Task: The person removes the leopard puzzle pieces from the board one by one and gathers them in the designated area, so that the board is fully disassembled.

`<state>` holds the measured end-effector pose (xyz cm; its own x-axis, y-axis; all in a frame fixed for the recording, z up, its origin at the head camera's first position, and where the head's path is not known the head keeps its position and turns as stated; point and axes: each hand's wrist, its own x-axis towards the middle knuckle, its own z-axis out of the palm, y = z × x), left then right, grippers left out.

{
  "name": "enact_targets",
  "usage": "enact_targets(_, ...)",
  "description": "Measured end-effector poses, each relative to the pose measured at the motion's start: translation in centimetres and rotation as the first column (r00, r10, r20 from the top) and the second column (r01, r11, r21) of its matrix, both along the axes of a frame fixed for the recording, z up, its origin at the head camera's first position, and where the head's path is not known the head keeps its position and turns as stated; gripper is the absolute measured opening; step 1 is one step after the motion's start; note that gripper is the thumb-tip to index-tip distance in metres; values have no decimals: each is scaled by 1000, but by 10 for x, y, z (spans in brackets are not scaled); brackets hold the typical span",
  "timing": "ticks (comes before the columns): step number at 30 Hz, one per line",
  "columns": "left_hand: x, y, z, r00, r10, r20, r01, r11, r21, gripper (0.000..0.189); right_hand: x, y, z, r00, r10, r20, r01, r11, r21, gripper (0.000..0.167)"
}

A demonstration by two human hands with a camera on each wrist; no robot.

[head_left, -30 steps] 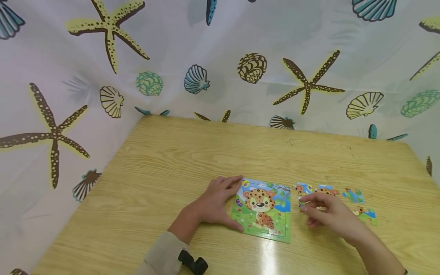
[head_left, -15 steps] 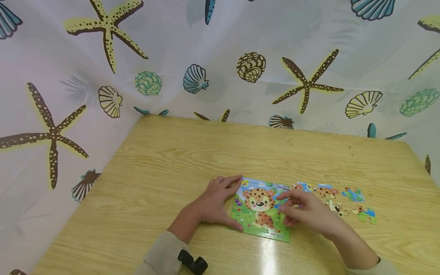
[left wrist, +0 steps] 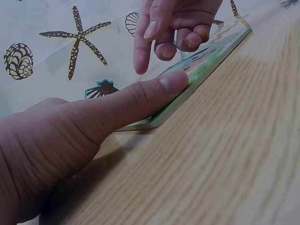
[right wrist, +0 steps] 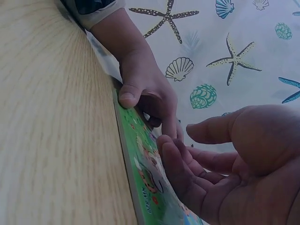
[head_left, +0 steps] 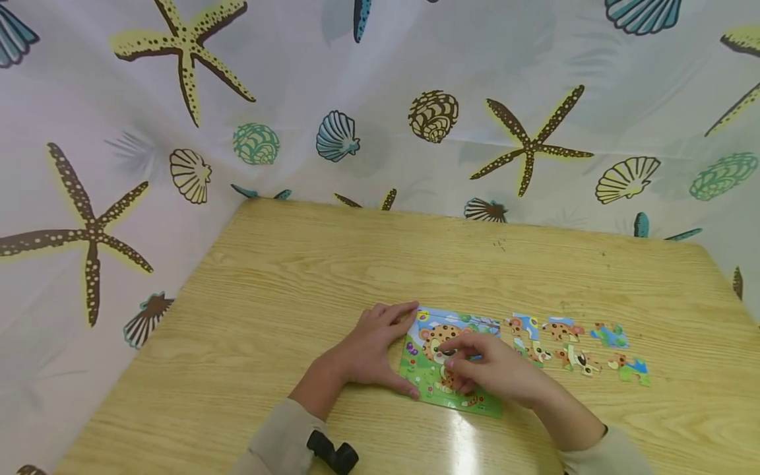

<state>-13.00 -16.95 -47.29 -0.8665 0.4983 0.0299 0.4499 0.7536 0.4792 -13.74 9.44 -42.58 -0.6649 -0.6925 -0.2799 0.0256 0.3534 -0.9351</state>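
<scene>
One puzzle [head_left: 435,371] lies beneath your relaxed right hand [head_left: 494,369]; your spread left hand [head_left: 374,348] touches the puzzle's left side.

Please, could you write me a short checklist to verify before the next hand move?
1. The left hand rests on the picture board: ok.
2. The right hand is free of pieces: ok, none visible in it.
3. The picture board is uncovered: not ok, the right hand blocks part of it.
4. The loose pieces lie on the table, right of the picture board: ok.
5. The loose pieces make a complete set: cannot tell.
</scene>
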Motion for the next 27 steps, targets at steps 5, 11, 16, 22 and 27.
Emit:
enact_targets(5, -1, 2, -1, 1000, -2, 5, 2, 1000, 3, 131, 2, -5, -6, 1000, 15, 11, -15, 1000, 8, 41)
enact_targets(11, 0, 2, 1, 1000, -3, 18, 3, 1000, -5, 132, 3, -8, -9, 996, 79, -34, -77, 996, 53, 38)
enact_targets(16, 2, -1, 3, 1000, 6, 7, -6, 1000, -8, 132, 5, -15, -10, 978, 146, -148, -130, 985, 111, 40)
enact_targets(22, 2, -1, -2, 1000, -14, -1, 14, 1000, 2, 131, 8, -19, -11, 964, 163, -209, -126, 976, 180, 47)
enact_targets(27, -1, 0, -2, 1000, -11, -14, 12, 1000, 11, 131, 6, -20, -8, 958, 172, -228, -119, 966, 227, 43)
